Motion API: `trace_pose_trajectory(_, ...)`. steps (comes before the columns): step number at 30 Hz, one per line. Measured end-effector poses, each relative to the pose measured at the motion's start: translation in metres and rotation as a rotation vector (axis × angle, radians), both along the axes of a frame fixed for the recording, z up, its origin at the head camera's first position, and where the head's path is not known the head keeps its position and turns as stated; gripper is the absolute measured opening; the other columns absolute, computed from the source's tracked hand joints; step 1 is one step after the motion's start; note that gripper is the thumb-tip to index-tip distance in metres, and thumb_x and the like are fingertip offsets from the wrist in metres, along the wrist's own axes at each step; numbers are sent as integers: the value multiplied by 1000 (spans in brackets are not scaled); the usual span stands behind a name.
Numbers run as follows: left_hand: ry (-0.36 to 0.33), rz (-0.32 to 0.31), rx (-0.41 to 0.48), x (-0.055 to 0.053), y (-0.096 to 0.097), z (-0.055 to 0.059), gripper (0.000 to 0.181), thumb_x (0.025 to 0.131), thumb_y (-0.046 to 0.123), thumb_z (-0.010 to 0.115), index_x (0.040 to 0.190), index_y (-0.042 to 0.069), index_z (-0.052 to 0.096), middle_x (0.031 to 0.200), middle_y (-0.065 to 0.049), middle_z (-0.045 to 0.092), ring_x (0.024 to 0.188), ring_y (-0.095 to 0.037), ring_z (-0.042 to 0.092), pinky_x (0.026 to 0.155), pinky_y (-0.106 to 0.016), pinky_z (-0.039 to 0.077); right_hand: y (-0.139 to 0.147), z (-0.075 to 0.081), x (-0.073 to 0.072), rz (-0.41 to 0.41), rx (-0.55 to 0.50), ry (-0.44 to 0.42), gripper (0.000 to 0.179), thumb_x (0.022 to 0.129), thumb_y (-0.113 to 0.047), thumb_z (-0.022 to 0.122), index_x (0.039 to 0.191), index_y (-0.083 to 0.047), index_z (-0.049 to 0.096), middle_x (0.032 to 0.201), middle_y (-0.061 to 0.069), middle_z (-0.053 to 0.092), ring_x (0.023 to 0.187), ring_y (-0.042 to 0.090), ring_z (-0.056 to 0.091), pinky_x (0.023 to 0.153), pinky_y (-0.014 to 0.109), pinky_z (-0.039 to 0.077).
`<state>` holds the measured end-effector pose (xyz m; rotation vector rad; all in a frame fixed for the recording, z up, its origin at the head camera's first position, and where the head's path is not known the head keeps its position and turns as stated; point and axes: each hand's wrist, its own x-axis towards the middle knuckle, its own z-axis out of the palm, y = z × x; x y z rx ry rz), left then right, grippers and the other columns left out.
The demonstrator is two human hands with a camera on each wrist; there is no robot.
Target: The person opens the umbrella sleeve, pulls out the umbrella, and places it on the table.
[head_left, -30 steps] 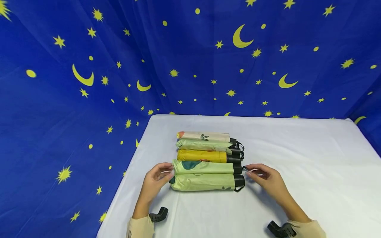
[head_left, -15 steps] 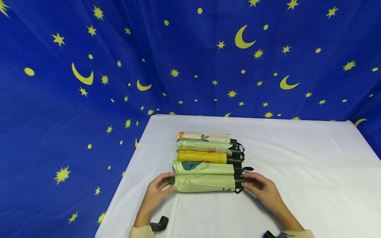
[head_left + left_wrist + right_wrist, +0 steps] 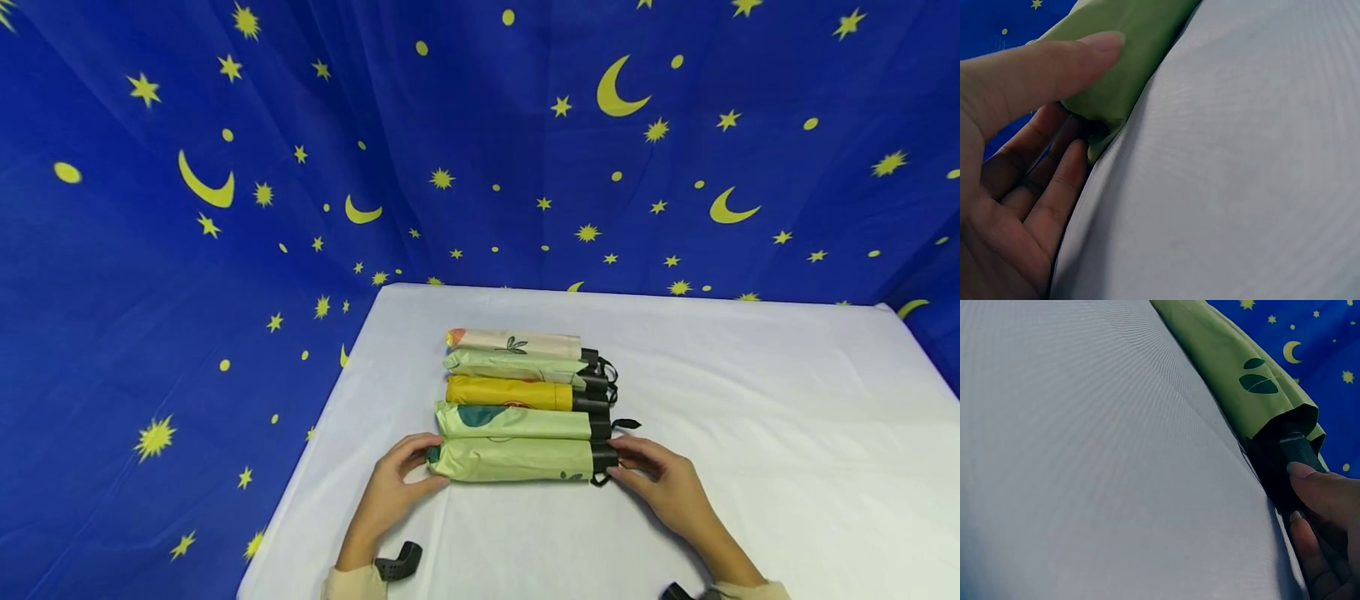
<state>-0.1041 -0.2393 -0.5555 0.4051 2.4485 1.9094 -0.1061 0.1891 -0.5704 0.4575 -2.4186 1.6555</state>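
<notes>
Several folded umbrellas lie side by side in a row. The nearest one, a light green folded umbrella (image 3: 517,461) with a black handle (image 3: 604,457), is between my two hands. My left hand (image 3: 392,485) holds its left end; in the left wrist view the thumb (image 3: 1079,59) lies over the green cover and the fingers reach around the tip. At the other end my right hand (image 3: 670,490) pinches the black handle, thumb (image 3: 1322,487) on its side. Just behind lies a green umbrella (image 3: 540,424) with a dark teal patch, its black strap (image 3: 626,423) sticking out rightward.
Farther back are a yellow umbrella (image 3: 517,392), a pale green umbrella (image 3: 510,365) and a cream umbrella (image 3: 547,343) with a leaf print. A white cloth (image 3: 787,417) covers the table. Blue curtains (image 3: 480,150) with stars and moons hang behind and at the sides.
Both hands have come nearer, from the ends of the second umbrella to those of the nearest one. The right hand has let go of the second umbrella's strap and taken the nearest handle.
</notes>
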Motion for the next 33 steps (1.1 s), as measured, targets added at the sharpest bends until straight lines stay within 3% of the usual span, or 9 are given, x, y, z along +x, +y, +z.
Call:
trace_pose_trajectory(4,12,11,-15,-2,2,2,56,78,5,88,130,12,67,131,-7,63,126,-22,57,105,-30,48,1,2,-1,-3,25,5,49,77,6,86,122,-9,73,119,11,73,97,6,71,82,24,57)
trace_pose_trajectory(10,-14,49,-84,-3,6,5,60,75,6,90,130,19,68,132,0,63,126,-18,57,103,-28,49,1,0,-1,-20,120,92,57,72,5,90,124,-10,73,122,12,72,99,4,70,81,21,57)
trace_pose_trajectory(15,-18,89,-126,-2,11,8,61,73,-3,89,128,14,69,130,-2,64,123,-20,59,101,-29,50,0,0,-1,-50,193,140,55,72,1,91,123,-13,74,120,12,73,98,5,71,83,14,54)
trace_pose_trajectory(21,-31,111,-141,3,19,26,53,73,-7,87,122,8,72,123,-4,69,118,-16,62,100,-25,49,0,2,1,-75,218,125,55,69,-2,93,120,-16,75,118,6,74,96,6,71,86,11,50)
trace_pose_trajectory(23,-9,105,-139,5,20,29,50,74,-5,88,120,7,72,121,-4,70,117,-15,63,100,-23,49,0,2,2,-69,209,117,55,69,-1,93,119,-15,75,117,5,74,96,6,72,86,11,51)
trace_pose_trajectory(28,60,90,-132,4,14,14,50,76,2,89,122,11,72,122,-5,69,116,-15,63,100,-23,50,1,1,3,-25,113,55,53,71,3,90,120,-10,74,116,11,74,94,6,72,81,18,56)
trace_pose_trajectory(33,32,30,29,2,8,7,51,78,4,88,125,10,69,128,-10,64,117,-18,64,96,-29,54,4,5,6,66,-78,-104,50,78,5,85,125,-3,69,115,17,71,94,12,73,79,29,59)
